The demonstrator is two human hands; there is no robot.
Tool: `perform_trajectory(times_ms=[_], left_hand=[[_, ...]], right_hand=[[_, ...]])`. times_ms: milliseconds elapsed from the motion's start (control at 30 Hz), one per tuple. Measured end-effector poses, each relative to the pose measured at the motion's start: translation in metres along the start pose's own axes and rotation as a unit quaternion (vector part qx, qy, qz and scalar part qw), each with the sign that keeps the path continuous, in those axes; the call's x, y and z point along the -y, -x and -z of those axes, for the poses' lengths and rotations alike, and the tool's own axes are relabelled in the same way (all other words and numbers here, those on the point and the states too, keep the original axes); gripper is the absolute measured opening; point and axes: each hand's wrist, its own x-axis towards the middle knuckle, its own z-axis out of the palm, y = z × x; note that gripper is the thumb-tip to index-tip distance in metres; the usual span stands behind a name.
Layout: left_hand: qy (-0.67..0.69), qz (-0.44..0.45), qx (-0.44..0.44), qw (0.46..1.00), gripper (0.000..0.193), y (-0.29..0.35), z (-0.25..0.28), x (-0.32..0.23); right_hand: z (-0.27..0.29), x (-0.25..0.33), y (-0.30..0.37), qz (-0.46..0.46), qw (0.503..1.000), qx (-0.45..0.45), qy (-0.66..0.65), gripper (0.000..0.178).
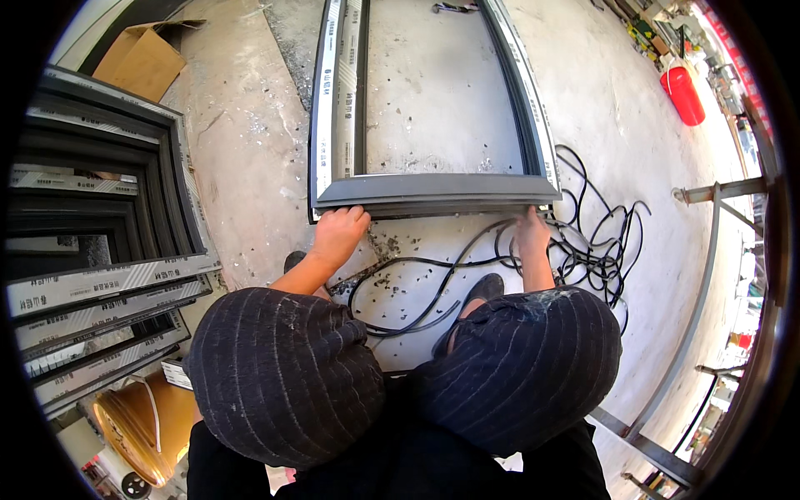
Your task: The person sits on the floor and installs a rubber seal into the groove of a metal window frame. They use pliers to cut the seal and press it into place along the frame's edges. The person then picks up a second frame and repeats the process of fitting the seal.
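A dark grey window frame [433,188], partly covered in white printed film, lies in front of me with its near rail toward me. My left hand [340,233] grips that rail near its left corner, its fingers curled over the edge. Close to the right corner, my right hand [532,233] closes on the same rail; its fingertips are slightly blurred. What lies under the fingers is hidden. A long black rubber-like strip [454,265] runs over the floor between my feet into a tangled heap [593,242] beside my right hand.
Several similar frames [125,271] are stacked at the left, with a cardboard box [142,62] behind them. A yellow bucket-like container [137,425] is at lower left. A red bucket [683,96] stands far right, near a metal rack [704,275]. Dark scraps litter the floor.
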Motion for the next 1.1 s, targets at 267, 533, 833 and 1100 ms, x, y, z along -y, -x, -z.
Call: perform_trajectory(times_ms=[267,533,833,1100], left_hand=[[0.002,-0.007,0.009,1.000,0.006,-0.007,-0.007,-0.003],[0.007,0.014,-0.017,1.000,0.006,0.011,-0.005,0.007],[0.084,0.085,-0.033,0.992,0.012,0.007,0.003,0.004],[0.275,0.375,0.032,0.885,0.051,0.003,0.031,0.016]], right_hand=[[0.033,0.024,-0.026,-0.019,0.999,-0.026,-0.027,0.034],[-0.001,0.119,0.016,-0.113,0.868,0.179,0.449,0.035],[-0.091,0.196,0.034,0.251,0.630,0.350,0.647,0.035],[-0.096,0.132,0.072,0.464,0.303,0.241,0.797,0.062]])
